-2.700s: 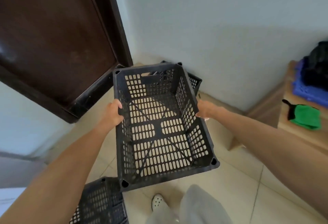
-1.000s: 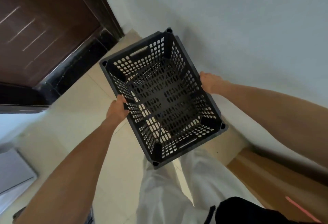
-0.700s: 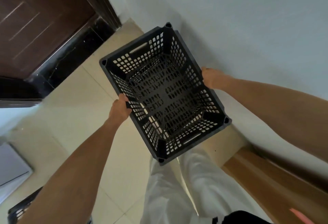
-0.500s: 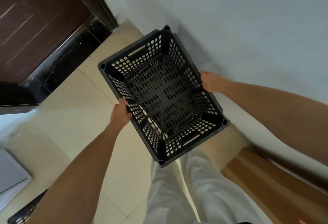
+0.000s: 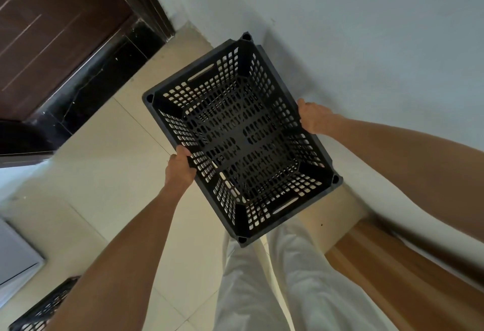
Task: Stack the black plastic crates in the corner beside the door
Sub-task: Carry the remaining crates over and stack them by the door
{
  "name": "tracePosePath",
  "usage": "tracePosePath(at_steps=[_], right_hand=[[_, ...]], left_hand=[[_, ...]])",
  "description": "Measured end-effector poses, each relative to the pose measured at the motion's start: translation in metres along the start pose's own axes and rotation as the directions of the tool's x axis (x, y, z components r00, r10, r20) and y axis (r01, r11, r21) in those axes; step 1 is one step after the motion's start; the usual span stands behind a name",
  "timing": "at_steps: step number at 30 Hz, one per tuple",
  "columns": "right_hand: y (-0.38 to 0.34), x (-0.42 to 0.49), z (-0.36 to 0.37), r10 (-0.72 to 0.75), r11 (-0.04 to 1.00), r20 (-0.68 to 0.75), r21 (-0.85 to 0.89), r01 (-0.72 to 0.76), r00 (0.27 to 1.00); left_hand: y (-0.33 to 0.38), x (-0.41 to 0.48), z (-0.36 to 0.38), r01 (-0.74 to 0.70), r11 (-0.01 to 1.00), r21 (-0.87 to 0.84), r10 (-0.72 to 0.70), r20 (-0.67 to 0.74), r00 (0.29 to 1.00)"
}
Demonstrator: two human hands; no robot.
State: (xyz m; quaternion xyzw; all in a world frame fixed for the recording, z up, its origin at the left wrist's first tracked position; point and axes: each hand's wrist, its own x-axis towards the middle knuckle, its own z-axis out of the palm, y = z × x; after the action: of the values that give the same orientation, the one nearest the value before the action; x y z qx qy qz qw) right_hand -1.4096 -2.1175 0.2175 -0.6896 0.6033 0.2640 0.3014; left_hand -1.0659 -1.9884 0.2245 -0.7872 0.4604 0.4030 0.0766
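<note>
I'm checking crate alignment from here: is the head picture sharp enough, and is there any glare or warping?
Head view: the black crate and both hands, left and right, look sharp; soft daylight, no harsh glare, faint streaks on the door; wide-angle bending stretches the forearms and edges; the second crate at the corner is cropped.

Soft even daylight, wide-angle bending at edges, slight blur.

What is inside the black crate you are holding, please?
Nothing: the black crate is empty, and through its slotted floor only dark shapes show; whether another crate sits below cannot be told.
</note>
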Motion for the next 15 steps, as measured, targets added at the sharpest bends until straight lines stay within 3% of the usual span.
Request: tracePosePath(at_steps=[10, 15], right_hand=[[-0.008, -0.008, 0.000, 0.019, 1.000, 0.023, -0.018, -0.018, 1.000], [-0.008, -0.018, 0.011, 0.014, 1.000, -0.048, -0.005, -0.014, 0.999]], left_hand=[[0.000, -0.005, 0.002, 0.008, 1.000, 0.018, -0.008, 0.022, 1.000], [0.000, -0.029, 0.024, 0.006, 0.999, 0.041, -0.003, -0.073, 0.997]])
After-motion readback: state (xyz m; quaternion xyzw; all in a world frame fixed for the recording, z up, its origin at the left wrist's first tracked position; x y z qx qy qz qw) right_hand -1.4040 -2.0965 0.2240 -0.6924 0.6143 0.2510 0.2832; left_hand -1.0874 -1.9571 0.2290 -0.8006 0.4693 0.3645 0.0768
